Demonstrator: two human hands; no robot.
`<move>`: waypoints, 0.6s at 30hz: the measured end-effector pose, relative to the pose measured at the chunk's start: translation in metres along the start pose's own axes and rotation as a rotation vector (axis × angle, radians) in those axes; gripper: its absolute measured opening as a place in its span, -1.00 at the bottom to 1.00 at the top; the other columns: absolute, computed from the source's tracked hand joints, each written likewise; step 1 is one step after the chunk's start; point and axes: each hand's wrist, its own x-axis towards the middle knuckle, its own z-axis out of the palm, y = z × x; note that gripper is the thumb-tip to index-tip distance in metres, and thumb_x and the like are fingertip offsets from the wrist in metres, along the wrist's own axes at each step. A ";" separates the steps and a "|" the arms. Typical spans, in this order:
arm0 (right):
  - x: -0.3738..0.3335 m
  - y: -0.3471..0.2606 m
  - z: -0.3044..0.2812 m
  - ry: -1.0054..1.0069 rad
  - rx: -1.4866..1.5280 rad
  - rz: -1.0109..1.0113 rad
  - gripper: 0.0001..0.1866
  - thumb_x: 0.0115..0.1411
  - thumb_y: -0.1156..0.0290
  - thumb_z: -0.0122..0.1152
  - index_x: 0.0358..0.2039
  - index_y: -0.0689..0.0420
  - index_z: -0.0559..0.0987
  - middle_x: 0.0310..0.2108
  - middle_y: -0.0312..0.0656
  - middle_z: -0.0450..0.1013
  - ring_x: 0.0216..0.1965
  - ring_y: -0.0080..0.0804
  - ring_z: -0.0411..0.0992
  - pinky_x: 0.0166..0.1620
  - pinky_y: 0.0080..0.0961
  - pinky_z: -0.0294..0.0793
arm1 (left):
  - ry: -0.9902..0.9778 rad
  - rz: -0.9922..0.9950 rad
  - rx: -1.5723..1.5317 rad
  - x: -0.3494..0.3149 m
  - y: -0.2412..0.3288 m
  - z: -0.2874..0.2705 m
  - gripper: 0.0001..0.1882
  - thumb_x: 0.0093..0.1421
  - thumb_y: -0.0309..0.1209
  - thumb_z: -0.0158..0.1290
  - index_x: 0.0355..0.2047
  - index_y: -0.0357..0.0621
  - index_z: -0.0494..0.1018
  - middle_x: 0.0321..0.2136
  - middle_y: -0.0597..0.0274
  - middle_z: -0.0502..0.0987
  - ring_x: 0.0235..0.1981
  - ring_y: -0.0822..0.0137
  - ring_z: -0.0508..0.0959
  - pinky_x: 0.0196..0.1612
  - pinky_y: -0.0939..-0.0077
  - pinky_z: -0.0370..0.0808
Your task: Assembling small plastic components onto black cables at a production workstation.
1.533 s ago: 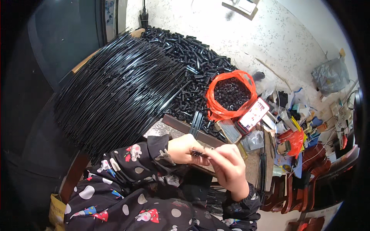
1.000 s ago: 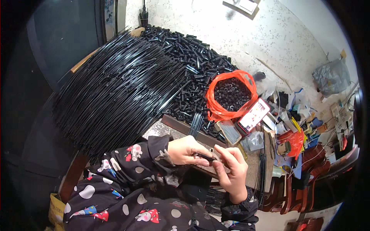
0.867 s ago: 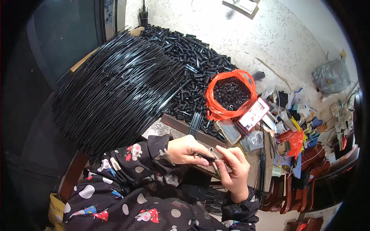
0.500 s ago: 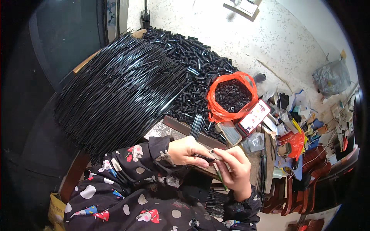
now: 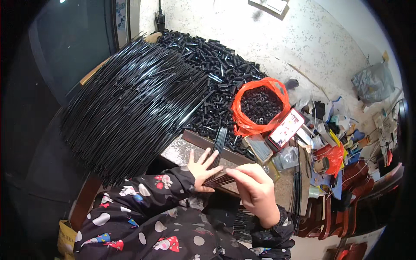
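Observation:
My left hand lies with its fingers spread over a bundle of thin dark rods at the table's front edge. Past its fingertips the rods point away from me, and their near ends show beside its little-finger side and thumb. Close on the right, my right hand is closed in a pinch, its fingertips near the left fingers. A thin pale bit shows at that pinch, too small to name. Beyond the hands are a heap of short black tubes and a large pile of long black rods.
An orange-red plastic bag holds many small black rings. Right of it stand a lit phone, a small box of thin pins and a clear plastic bag. Long dark rods lie at the table's right side, near assorted clutter.
My left hand has let go of a small black piece and spread open over the rods. The green stick by my right hand is out of sight; that hand stays pinched, slightly left.

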 end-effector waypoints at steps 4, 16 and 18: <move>-0.011 -0.026 -0.003 -0.328 0.374 -0.017 -0.72 -0.09 0.65 0.10 -0.29 0.19 0.49 -0.42 -0.15 0.41 -0.38 -0.22 0.40 -0.30 -0.42 0.41 | 0.017 0.058 0.115 0.011 0.000 0.001 -0.01 -0.24 0.18 0.09 0.14 -0.06 0.03 0.19 -0.07 -0.17 0.21 -0.11 -0.16 -0.02 -0.40 -0.03; -0.072 0.210 0.045 0.128 -0.578 0.631 -0.89 -0.12 0.44 0.20 -0.52 0.16 0.54 -0.47 -0.14 0.35 -0.32 -0.18 0.31 -0.24 -0.35 0.33 | 0.077 0.231 0.310 -0.038 -0.004 0.012 -0.16 -0.19 -0.11 0.06 0.12 -0.12 0.08 0.16 0.00 0.03 0.18 0.03 0.05 0.05 -0.20 0.02; -0.078 0.218 0.048 0.081 -0.528 0.540 -0.92 -0.14 0.47 0.20 -0.56 0.17 0.52 -0.48 -0.17 0.34 -0.31 -0.21 0.30 -0.26 -0.36 0.33 | -0.009 0.207 0.062 -0.041 0.000 -0.006 -0.12 -0.18 0.10 0.05 0.11 -0.11 0.10 0.16 0.02 0.04 0.18 0.09 0.06 0.06 -0.19 0.02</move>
